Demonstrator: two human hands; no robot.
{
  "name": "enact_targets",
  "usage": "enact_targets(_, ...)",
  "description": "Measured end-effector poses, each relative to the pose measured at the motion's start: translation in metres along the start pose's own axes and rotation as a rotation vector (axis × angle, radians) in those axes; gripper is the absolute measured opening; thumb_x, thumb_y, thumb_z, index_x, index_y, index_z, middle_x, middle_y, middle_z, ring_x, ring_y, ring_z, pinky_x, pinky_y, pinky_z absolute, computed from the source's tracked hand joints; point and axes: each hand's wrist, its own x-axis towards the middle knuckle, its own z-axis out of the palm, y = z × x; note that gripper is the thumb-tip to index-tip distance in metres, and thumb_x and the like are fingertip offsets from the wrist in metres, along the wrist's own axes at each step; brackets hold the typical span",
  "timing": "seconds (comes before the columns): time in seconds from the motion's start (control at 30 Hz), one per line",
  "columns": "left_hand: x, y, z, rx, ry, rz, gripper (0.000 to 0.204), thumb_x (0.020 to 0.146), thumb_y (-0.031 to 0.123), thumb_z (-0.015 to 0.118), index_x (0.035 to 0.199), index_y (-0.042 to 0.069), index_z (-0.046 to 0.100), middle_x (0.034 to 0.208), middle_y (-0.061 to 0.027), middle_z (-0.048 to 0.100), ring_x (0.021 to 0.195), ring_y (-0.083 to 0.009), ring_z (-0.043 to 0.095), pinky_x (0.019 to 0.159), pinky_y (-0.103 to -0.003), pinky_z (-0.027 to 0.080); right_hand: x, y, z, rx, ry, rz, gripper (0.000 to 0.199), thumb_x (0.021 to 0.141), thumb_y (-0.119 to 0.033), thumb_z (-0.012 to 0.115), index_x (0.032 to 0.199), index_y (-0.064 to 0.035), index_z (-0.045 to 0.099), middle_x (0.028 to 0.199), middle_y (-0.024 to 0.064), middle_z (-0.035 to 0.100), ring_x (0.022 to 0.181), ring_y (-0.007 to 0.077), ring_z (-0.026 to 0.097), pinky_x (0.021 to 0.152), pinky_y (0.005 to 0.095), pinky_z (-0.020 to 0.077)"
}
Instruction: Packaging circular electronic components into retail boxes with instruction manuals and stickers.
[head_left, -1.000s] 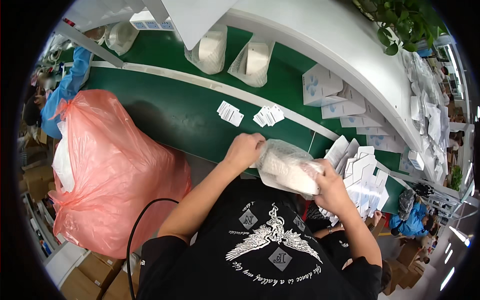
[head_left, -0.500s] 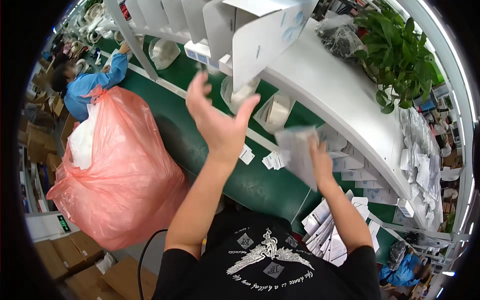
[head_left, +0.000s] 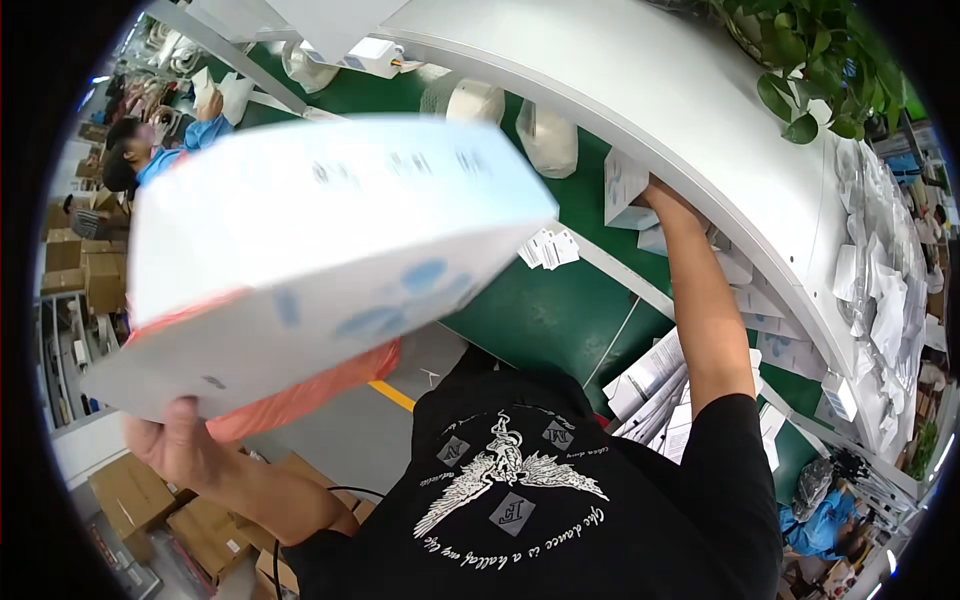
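A large white carton (head_left: 340, 215) with blue printed shapes fills the left of the view, tilted and somewhat blurred. My left hand (head_left: 180, 440) grips its lower left corner, thumb on the near face. Part of a pink plastic bag (head_left: 325, 390) shows beneath the carton, which covers most of it. My right arm reaches forward under the white shelf, and my right hand (head_left: 657, 195) is against a smaller white box (head_left: 625, 188) there. Its fingers are hidden by the box and the shelf edge.
Several small white cards (head_left: 550, 249) lie on the green table (head_left: 540, 315). A pile of printed leaflets (head_left: 655, 385) rests by my right arm. White rolls in clear bags (head_left: 548, 140) stand under the curved shelf (head_left: 600, 75). A person in blue (head_left: 200, 132) sits far left.
My left hand, empty and raised before, now holds the large carton at the left. My right hand has moved forward under the shelf; the pale packet it held is out of sight. The view has shifted.
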Motion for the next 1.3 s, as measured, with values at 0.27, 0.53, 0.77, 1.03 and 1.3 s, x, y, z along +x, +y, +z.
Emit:
enact_targets(0.27,-0.126,-0.086,0.217,0.216,-1.326,0.398,0.018,0.091,0.015,0.074,0.107,0.007,0.071,0.091,-0.0069,0.066,0.085,-0.0289,0.067,0.074,-0.043,0.055,-0.001,0.033,0.017,-0.038,-0.070,0.166,0.050,0.103,-0.044,0.060,0.139,-0.0110,0.068,0.144,0.0188,0.066,0.133,0.0415,0.061,0.110,0.0499,0.0478)
enact_targets(0.53,-0.139,-0.136,0.248,-0.144,-1.231,-0.019,0.033,0.104,0.034,0.066,0.114,0.003,0.074,0.109,-0.0120,0.073,0.099,-0.0283,0.070,0.083,-0.037,0.055,-0.212,-0.069,-0.060,0.770,0.232,0.144,0.035,0.092,-0.016,0.079,0.120,0.0035,0.070,0.119,0.0189,0.074,0.111,0.0355,0.071,0.100,0.0406,0.0532)
enact_targets(0.77,-0.145,-0.369,0.277,0.607,-0.748,-0.030,0.026,0.092,0.013,0.076,0.118,0.008,0.074,0.122,-0.0137,0.072,0.104,-0.0375,0.070,0.089,-0.049,0.057,-0.274,-0.093,-0.047,0.891,-0.400,0.233,0.039,0.090,-0.020,0.082,0.122,-0.0010,0.073,0.124,0.0198,0.073,0.113,0.0362,0.071,0.101,0.0404,0.0537)
enact_targets(1.03,-0.123,-0.423,0.295,0.696,-1.203,-0.196,0.058,0.085,0.013,0.081,0.140,0.022,0.062,0.142,-0.0073,0.058,0.112,-0.0375,0.069,0.095,-0.049,0.058,-0.264,-0.130,-0.044,0.858,-0.425,0.378,0.037,0.093,-0.024,0.078,0.118,0.0017,0.071,0.124,0.0196,0.072,0.113,0.0370,0.070,0.100,0.0392,0.0525)
enact_targets(1.3,-0.099,-0.410,0.296,0.517,-1.166,-0.112,0.056,0.081,0.013,0.085,0.130,0.016,0.061,0.136,-0.0097,0.060,0.113,-0.0385,0.069,0.094,-0.050,0.058,-0.179,-0.119,-0.043,0.714,-0.651,0.137,0.049,0.098,-0.043,0.074,0.124,-0.0014,0.068,0.125,0.0216,0.070,0.116,0.0393,0.067,0.100,0.0429,0.0531)
